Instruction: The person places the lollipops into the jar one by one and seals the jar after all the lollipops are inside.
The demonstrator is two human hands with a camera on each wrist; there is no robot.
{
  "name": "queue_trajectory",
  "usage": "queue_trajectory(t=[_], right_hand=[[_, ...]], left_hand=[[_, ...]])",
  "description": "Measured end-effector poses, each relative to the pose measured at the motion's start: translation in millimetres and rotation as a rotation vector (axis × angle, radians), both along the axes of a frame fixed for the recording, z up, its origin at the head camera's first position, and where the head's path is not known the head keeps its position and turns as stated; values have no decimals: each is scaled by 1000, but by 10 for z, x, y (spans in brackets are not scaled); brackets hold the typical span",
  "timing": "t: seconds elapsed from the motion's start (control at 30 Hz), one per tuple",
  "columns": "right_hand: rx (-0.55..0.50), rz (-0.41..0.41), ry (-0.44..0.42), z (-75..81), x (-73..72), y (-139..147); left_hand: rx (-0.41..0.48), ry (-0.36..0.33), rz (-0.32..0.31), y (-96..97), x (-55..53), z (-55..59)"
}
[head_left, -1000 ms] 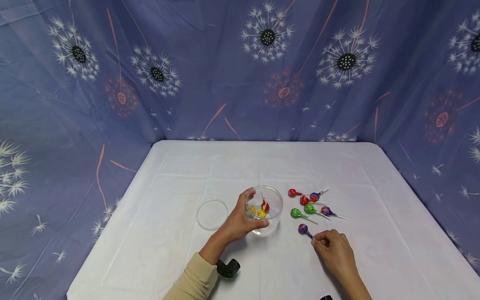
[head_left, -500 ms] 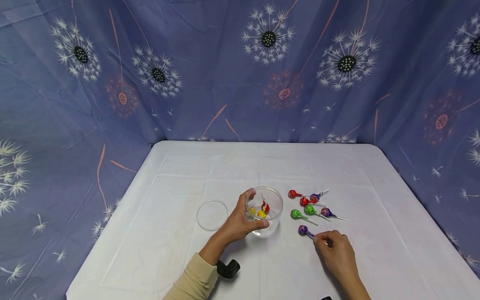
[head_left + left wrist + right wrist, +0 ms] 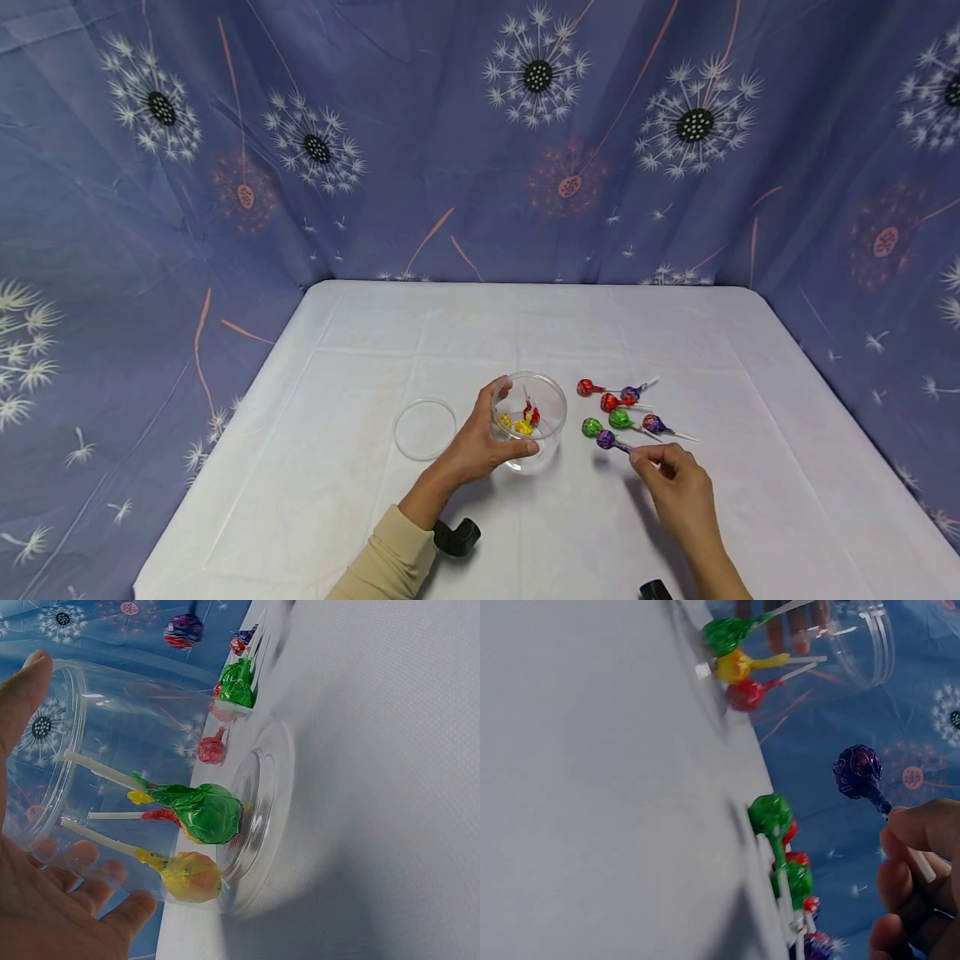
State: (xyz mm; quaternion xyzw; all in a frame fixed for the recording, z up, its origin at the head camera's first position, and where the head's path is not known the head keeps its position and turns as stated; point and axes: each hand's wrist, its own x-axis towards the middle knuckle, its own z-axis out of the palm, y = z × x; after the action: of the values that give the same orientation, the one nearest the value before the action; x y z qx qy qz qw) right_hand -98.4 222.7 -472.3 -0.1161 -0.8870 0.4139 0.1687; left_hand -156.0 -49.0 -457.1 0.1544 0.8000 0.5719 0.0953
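Observation:
My left hand [image 3: 476, 442] grips a clear plastic jar [image 3: 553, 442] around its side, thumb near the rim. The jar stands upright on the white cloth. Inside it, the left wrist view shows a green lollipop [image 3: 210, 814], a yellow lollipop [image 3: 191, 877] and a red wrapper partly hidden behind them. To the right of the jar, my right hand [image 3: 678, 492] pinches a purple lollipop [image 3: 859, 772] by its stick between thumb and fingers. The candy end points toward the jar and hangs above the table, overlapping a green lollipop [image 3: 592, 427] in the head view.
Several red, green and purple lollipops lie on the table right of the jar, among them a red one [image 3: 585, 387]. A clear round lid [image 3: 396, 432] lies to the left. Black devices [image 3: 457, 538] show by the wrists. A blue patterned curtain [image 3: 420, 167] surrounds the table [image 3: 360, 333].
My right hand has lifted the purple lollipop off the table and moved it slightly away from me, toward the green lollipop. The left hand and jar have stayed put.

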Motion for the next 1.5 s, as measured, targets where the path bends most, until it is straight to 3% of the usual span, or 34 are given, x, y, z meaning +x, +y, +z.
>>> queue_trajectory(t=[0.2, 0.4, 0.7, 1.0, 1.5], right_hand=[[-81, -12, -17, 111, -54, -36], [-145, 5, 20, 209, -115, -89], [-243, 105, 172, 342, -239, -221], [-370, 184, 182, 518, -352, -395], [-422, 299, 191, 595, -531, -657]], left_hand=[[-10, -6, 2, 2, 3, 7], [-7, -3, 1, -1, 2, 11], [-20, -1, 8, -5, -5, -5], [-16, -2, 13, -1, -9, -15], [8, -26, 9, 2, -24, -37]])
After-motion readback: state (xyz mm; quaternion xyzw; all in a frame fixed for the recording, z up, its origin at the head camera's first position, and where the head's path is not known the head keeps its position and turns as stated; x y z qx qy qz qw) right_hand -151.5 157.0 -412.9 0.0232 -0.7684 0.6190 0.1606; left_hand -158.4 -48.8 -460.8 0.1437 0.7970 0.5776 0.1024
